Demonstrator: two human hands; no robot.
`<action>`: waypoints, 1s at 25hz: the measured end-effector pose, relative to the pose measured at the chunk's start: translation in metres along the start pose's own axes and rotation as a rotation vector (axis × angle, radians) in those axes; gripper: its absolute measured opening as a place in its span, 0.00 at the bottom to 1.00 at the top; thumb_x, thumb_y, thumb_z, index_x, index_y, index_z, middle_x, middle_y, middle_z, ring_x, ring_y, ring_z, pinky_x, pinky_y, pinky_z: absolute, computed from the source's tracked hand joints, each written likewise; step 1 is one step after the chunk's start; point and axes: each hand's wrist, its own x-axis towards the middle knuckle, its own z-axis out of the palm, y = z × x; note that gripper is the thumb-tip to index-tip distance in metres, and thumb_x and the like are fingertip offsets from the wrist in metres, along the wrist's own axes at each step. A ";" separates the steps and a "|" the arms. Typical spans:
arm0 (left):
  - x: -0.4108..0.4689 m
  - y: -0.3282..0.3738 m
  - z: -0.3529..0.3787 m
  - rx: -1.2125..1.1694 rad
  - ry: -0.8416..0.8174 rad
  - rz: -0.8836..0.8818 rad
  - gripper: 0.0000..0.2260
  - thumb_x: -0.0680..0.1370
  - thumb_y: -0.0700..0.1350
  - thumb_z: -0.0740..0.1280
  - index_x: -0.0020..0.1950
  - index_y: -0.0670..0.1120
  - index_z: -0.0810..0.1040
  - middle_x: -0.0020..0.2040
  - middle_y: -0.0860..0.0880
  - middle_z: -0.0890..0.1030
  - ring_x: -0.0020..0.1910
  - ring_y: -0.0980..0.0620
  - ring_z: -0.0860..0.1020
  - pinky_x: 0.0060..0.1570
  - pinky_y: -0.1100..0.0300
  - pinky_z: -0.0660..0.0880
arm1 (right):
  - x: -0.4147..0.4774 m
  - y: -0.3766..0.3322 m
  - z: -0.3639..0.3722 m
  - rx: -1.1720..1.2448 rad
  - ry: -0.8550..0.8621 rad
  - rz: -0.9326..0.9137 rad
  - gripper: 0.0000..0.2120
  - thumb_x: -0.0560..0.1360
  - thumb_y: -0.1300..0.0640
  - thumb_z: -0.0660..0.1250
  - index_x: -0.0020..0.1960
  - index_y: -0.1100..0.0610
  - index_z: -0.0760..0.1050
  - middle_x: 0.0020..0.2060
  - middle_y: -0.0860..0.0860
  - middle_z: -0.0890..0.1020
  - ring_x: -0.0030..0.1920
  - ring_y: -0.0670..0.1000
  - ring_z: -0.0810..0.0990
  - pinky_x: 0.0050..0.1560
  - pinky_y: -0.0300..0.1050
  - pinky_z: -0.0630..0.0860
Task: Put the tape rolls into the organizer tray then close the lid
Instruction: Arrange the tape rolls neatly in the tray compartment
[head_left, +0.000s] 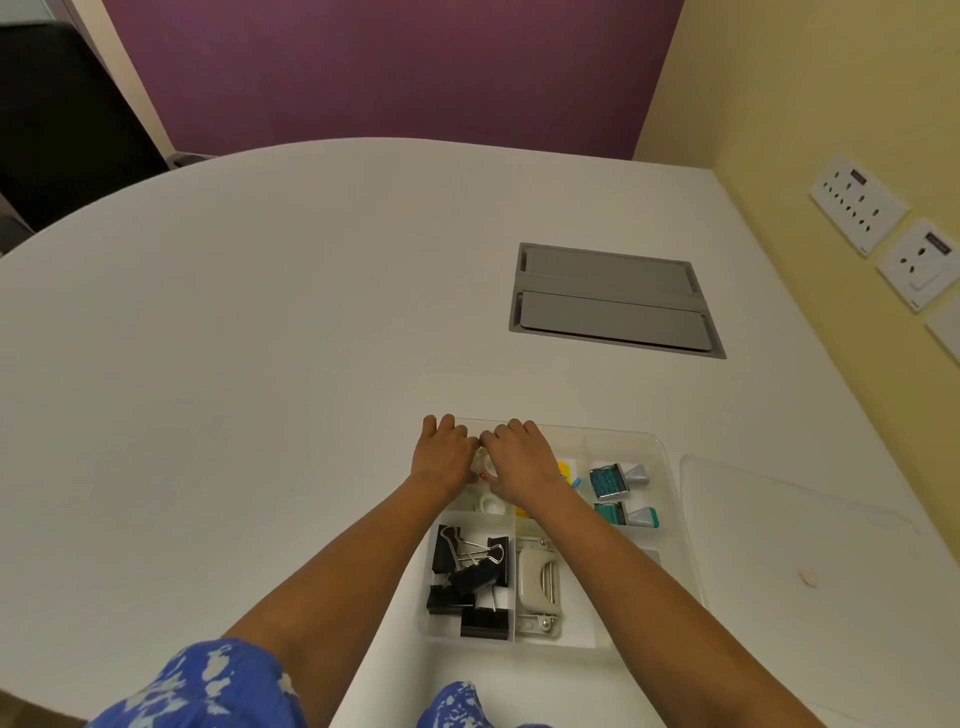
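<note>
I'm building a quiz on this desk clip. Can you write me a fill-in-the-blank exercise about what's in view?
1. Both hands, left hand and right hand, are over the organizer tray's far-left ____.
2. The clear lid lies on the table to the ____ of the tray.
3. The binder clips are ____ in colour.
4. The two stamps sit in the tray's far-____ compartment.

Missing words: compartment; right; black; right

white table (260, 364) | grey hatch (613, 300) set flush in table, far right, both flaps down | wall sockets (857, 205) on yellow wall | purple wall (389, 67) behind | dark chair (62, 130) far left
</note>
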 end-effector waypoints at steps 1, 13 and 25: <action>0.001 0.000 -0.001 0.012 -0.005 -0.002 0.21 0.77 0.57 0.63 0.67 0.49 0.72 0.62 0.48 0.78 0.67 0.46 0.67 0.68 0.50 0.58 | -0.001 0.000 0.000 0.015 0.002 0.001 0.19 0.76 0.50 0.65 0.63 0.58 0.70 0.57 0.56 0.79 0.60 0.57 0.74 0.62 0.49 0.67; 0.003 0.009 -0.005 0.035 -0.015 -0.063 0.21 0.75 0.58 0.63 0.63 0.47 0.75 0.60 0.48 0.78 0.67 0.47 0.66 0.70 0.50 0.56 | 0.002 -0.008 -0.007 0.000 -0.051 0.062 0.21 0.75 0.55 0.66 0.65 0.58 0.68 0.58 0.59 0.78 0.61 0.58 0.74 0.67 0.50 0.63; -0.003 0.001 -0.001 -0.003 0.053 -0.020 0.23 0.77 0.60 0.62 0.64 0.47 0.75 0.62 0.47 0.77 0.67 0.46 0.67 0.69 0.50 0.58 | 0.004 -0.009 -0.009 -0.126 -0.140 0.043 0.18 0.80 0.55 0.60 0.68 0.60 0.68 0.64 0.59 0.75 0.67 0.58 0.71 0.73 0.50 0.59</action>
